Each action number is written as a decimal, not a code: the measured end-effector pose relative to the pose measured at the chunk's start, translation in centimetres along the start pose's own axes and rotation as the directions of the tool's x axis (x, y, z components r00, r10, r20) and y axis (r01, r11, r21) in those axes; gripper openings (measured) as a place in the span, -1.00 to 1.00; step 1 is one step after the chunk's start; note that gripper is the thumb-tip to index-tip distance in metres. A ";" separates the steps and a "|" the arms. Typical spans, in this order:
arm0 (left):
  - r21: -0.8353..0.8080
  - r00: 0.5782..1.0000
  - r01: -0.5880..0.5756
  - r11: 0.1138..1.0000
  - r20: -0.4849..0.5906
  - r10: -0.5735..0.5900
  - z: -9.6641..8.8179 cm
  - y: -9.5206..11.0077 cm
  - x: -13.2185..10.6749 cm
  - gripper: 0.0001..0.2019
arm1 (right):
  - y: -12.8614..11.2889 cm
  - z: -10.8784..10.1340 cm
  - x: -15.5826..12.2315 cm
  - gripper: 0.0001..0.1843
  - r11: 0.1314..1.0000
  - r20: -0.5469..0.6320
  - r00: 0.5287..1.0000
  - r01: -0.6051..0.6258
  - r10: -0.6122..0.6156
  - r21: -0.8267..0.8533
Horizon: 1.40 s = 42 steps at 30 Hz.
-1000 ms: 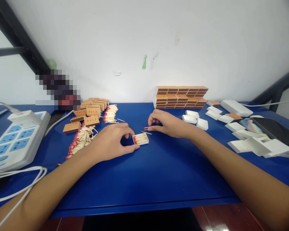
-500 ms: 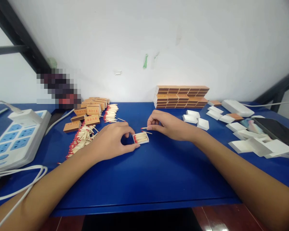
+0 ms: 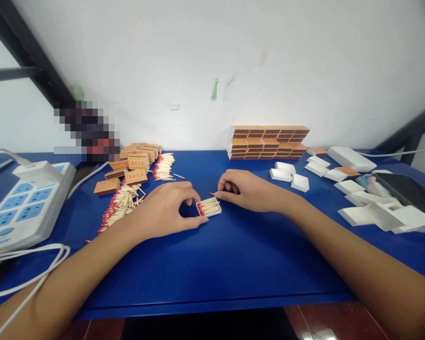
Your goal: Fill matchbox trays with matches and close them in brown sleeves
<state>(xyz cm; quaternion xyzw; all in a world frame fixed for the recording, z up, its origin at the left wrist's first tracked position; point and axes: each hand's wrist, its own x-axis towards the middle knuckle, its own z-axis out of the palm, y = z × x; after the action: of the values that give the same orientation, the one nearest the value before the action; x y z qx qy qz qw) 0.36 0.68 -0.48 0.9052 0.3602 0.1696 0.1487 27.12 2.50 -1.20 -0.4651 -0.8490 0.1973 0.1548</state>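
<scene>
A small white matchbox tray lies on the blue table, filled with red-tipped matches. My left hand grips its left end between thumb and fingers. Just behind the tray, my right hand is closed in a pinch over a single match. Only its red head and a short bit of stick show; the thumb and fingertips hide the rest. Left of my left hand, loose matches lie in a long pile, with a second heap of matches behind it.
Orange matchboxes lie piled at the back left. A stack of matchboxes stands against the wall. White empty trays are scattered to the right, near a dark phone. A power strip and white cables occupy the left side.
The match my right hand held is now in the tray, on top of the others. My right fingers have come down on the match that lay on the table behind the tray.
</scene>
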 end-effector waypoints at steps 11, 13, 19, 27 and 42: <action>-0.055 0.994 -0.046 0.997 0.093 0.051 0.5 1.3 -0.6 -0.72 | -1.1 1.0 2.8 -0.88 0.994 0.001 0.995 0.103 -0.103 0.043; -0.071 0.993 -0.071 0.995 0.085 0.077 0.7 1.3 -0.7 -0.72 | -1.3 0.9 4.7 -0.93 0.984 0.046 0.983 0.174 -0.175 0.022; -0.101 0.993 -0.096 0.990 0.064 0.103 1.0 1.1 -0.8 -0.72 | -1.7 1.3 11.4 -0.74 0.906 0.054 0.906 0.422 -0.421 -0.025; -0.097 0.991 -0.102 0.990 0.082 0.110 0.9 1.5 -0.9 -0.73 | -0.2 1.9 12.4 -0.96 0.935 0.077 0.937 0.347 -0.342 -0.073; -0.069 0.989 -0.116 0.991 0.080 0.121 0.9 1.6 -0.9 -0.75 | -2.5 0.9 4.8 -0.84 0.985 0.098 0.980 0.173 -0.171 -0.009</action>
<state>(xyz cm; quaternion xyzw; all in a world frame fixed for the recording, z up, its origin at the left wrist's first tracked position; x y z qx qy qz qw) 1.05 -1.17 -0.84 0.9260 0.2936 0.1516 0.1824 22.33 5.19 -0.42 -0.3814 -0.8942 0.1978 0.1260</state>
